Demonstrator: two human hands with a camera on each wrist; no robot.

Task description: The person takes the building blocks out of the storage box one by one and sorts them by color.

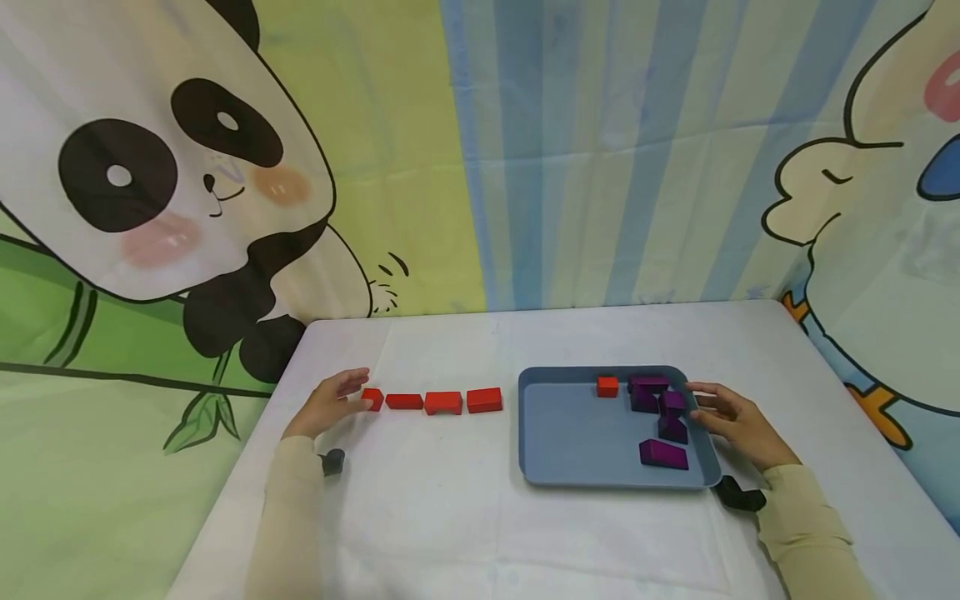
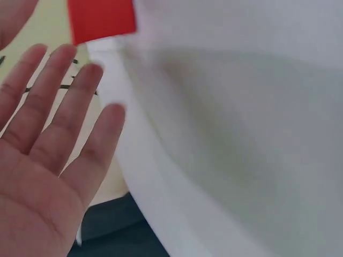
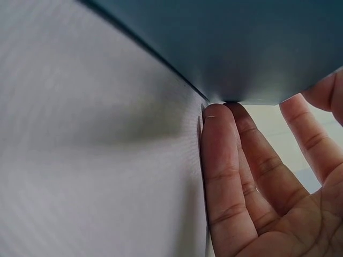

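Observation:
At the left end of a row of several red blocks [image 1: 443, 402], my left hand [image 1: 327, 404] is beside the end block [image 1: 377, 397], its thumb against or very near it. In the left wrist view, the fingers [image 2: 64, 115] are extended and spread below a red block [image 2: 103, 20]. My right hand [image 1: 742, 425] is at the right side of a blue-grey tray [image 1: 577, 486]. Its fairly straight fingers [image 3: 222, 171] touch the tray's outer wall [image 3: 230, 48] low down in the right wrist view, with the thumb by the edge.
Inside the tray, one small red block [image 1: 607, 387] is at the back, and several purple blocks [image 1: 663, 454] are on the right. A white cloth covers the table [image 1: 450, 517]. Behind it hangs a cartoon-printed curtain [image 1: 405, 167]. Dark wrist devices [image 1: 738, 496] are by both forearms.

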